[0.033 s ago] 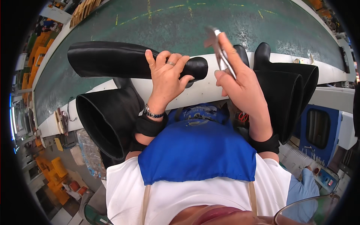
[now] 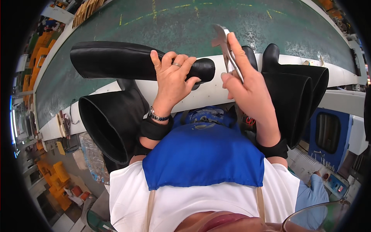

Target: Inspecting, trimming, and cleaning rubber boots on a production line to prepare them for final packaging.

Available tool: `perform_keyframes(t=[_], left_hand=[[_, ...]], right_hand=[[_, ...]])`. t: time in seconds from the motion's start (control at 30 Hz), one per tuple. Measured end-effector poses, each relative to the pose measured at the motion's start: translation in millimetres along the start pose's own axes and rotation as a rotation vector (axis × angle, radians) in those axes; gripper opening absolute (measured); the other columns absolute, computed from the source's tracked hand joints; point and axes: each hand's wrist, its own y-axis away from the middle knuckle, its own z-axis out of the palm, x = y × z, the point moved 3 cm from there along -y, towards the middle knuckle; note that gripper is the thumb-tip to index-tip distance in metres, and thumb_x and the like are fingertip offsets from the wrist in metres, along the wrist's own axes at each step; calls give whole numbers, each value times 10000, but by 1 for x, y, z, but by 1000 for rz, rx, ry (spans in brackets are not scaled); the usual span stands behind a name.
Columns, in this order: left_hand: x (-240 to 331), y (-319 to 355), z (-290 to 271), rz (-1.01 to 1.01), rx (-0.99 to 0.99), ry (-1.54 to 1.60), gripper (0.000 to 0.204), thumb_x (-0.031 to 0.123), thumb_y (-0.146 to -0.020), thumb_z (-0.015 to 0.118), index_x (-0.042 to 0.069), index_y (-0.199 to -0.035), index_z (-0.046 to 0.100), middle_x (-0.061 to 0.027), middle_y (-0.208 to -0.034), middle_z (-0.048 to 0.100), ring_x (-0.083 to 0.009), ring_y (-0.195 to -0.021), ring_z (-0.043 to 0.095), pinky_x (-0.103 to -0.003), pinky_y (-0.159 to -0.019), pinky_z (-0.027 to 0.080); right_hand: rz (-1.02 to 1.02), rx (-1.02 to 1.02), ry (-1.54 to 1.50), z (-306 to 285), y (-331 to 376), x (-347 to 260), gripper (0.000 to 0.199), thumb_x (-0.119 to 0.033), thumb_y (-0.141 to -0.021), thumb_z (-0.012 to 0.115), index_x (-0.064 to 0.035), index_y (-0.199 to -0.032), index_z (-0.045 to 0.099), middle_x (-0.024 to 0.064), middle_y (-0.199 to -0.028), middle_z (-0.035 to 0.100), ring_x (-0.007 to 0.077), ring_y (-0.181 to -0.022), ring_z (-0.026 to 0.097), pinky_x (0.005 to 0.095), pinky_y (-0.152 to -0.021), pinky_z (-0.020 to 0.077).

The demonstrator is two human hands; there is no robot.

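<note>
A tall black boot [image 2: 116, 61] lies crosswise in front of me, its shaft to the left and its rounded toe to the right. My left hand [image 2: 174, 71] grips it near the toe end, the fingers over the top and the thumb along the near side. To the right of that toe, my right hand [image 2: 249, 85] is closed round metal lasting pincers [image 2: 227, 50]. Their hammer-like head points up and away, apart from the boot. What lies under my left palm is hidden.
Another black boot [image 2: 110, 123] stands tilted at my left, its wide opening toward me. More black boots [image 2: 288, 91] rest close to my right forearm. Beyond the white table edge [image 2: 216, 92] spreads a worn green surface [image 2: 170, 31]. A person's blue sleeve [image 2: 313, 193] shows at lower right.
The pincers' head has shifted very slightly and looks sharper now. My left hand keeps its grip on the boot.
</note>
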Motion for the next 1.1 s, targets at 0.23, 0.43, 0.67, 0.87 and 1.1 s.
perform_keyframes(t=[0.23,0.43,0.67,0.87,1.1], left_hand=[[0,0,0,3,-17,1,476,239,-548,815,135,-988,667,32,-929,608,-230,-1017,486,-545,-1105,71],[-2,1,0,6,8,25,489,259,-535,829,152,-987,676,41,-906,611,-223,-1011,486,-545,-1100,68],[-6,0,-2,-26,11,-1,496,259,-534,832,155,-995,683,38,-909,613,-222,-1009,487,-542,-1099,74],[-6,-1,-2,-42,27,-7,493,267,-539,834,172,-1000,687,43,-907,621,-220,-1007,489,-536,-1104,59],[-5,-3,-1,-40,48,8,484,242,-541,823,116,-984,673,24,-913,605,-238,-998,486,-564,-1090,91]], right_hand=[[-34,-152,139,3,-8,24,718,-55,-826,505,-187,-1491,269,73,-782,601,91,-569,505,256,-524,470],[-34,-230,288,19,-2,23,738,-123,-822,520,-116,-1488,201,252,-722,603,417,-637,585,431,-632,465],[-161,15,130,4,9,-5,747,-66,-813,531,-127,-1495,231,134,-775,641,210,-553,518,290,-603,455],[-47,-208,345,26,6,25,782,-90,-810,528,-132,-1501,165,215,-626,578,399,-575,579,459,-608,467],[-365,163,285,32,10,22,744,-29,-827,524,-102,-1495,205,217,-1052,646,305,-650,634,336,-649,494]])
